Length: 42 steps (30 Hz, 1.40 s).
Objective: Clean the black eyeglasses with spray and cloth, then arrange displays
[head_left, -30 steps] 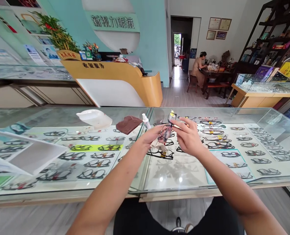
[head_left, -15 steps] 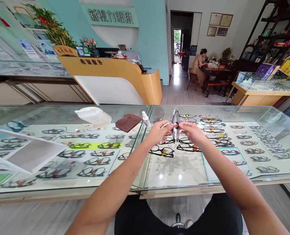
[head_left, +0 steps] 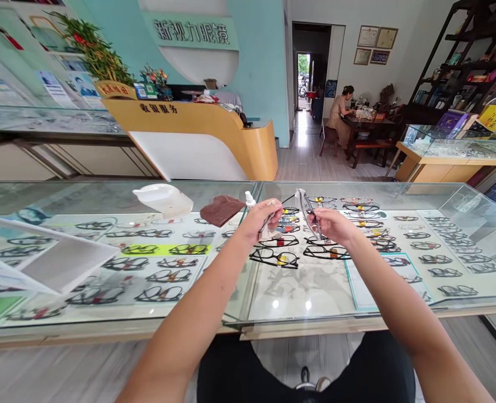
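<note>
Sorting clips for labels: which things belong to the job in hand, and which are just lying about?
Job in hand:
dark-rimmed clear-lensed eyeglasses
pale crumpled cloth

Lying about:
flat brown cloth
small white plastic bottle, perhaps related
curved white plastic container

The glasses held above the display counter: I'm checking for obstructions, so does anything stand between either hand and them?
Nothing visible stands between the right hand and the glasses, which it touches. A pale cloth-like piece hangs from the left hand; whether it comes between that hand and the glasses is unclear.
</note>
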Available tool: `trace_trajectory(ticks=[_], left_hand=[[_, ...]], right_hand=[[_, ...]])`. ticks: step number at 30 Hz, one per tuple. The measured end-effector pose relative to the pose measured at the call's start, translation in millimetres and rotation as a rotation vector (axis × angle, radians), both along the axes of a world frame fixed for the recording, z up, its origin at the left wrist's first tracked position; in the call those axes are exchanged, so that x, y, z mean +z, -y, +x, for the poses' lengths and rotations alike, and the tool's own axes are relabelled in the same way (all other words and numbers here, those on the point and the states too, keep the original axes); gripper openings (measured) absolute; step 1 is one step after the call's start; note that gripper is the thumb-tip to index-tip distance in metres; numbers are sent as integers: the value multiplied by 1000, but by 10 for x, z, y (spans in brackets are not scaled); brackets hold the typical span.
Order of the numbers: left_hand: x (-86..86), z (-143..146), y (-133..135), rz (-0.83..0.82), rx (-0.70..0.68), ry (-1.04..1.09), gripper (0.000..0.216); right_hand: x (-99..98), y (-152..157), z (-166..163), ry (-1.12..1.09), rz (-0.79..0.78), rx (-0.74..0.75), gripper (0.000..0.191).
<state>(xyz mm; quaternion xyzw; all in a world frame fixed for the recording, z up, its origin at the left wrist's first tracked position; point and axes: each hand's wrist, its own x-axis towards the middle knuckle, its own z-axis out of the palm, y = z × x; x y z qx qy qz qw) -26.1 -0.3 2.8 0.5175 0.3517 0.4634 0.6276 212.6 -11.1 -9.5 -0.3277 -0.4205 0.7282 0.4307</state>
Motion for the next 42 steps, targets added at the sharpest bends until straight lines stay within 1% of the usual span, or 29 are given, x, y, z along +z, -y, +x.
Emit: trace_trajectory(ticks=[4, 7, 10, 13, 16, 19, 21, 22, 23, 25, 28, 30, 32, 34, 35, 38, 42], left_hand=[[27, -111, -47, -73, -100, 82, 46], [31, -162, -55, -116, -148, 116, 47], [48, -176, -42, -152, -172, 139, 40], [79, -157, -39, -201, -139, 206, 37], [85, -117, -63, -177, -12, 184, 38], [49, -60, -64, -71, 114, 81, 35], [18, -12, -12, -11, 173, 54, 30], [4, 15, 34, 35, 204, 31, 26], [-9, 44, 88, 115, 237, -22, 22], [-42, 101, 203, 379, 288, -225, 16], [-126, 177, 312, 861, 290, -567, 28], [-194, 208, 310, 1075, 262, -672, 30], [-248, 214, 267, 1227, 257, -744, 26], [-272, 199, 217, 1308, 267, -797, 23], [-273, 188, 199, 1320, 273, -817, 22], [-254, 159, 184, 1306, 297, -861, 25], [-237, 153, 213, 1244, 358, -872, 31]], right_hand=[[-7, -14, 26, 28, 28, 6, 37], [-7, -10, 38, 75, 57, 45, 37], [2, 4, 40, 67, 77, 68, 39], [35, 22, 40, 3, 79, 18, 42], [88, 37, 57, -79, 62, -67, 41], [140, 46, 94, -104, 79, -106, 34], [164, 53, 114, -85, 102, -116, 27], [172, 59, 118, -78, 112, -118, 24], [175, 65, 118, -75, 121, -115, 23], [170, 81, 101, -86, 130, -97, 25], [135, 104, 45, -126, 144, -44, 31], [106, 115, 4, -156, 156, -1, 31], [82, 124, -27, -178, 160, 35, 29], [71, 131, -45, -202, 161, 52, 28], [69, 134, -49, -212, 161, 53, 28], [78, 142, -49, -223, 168, 33, 31], [96, 141, -34, -218, 190, -18, 32]])
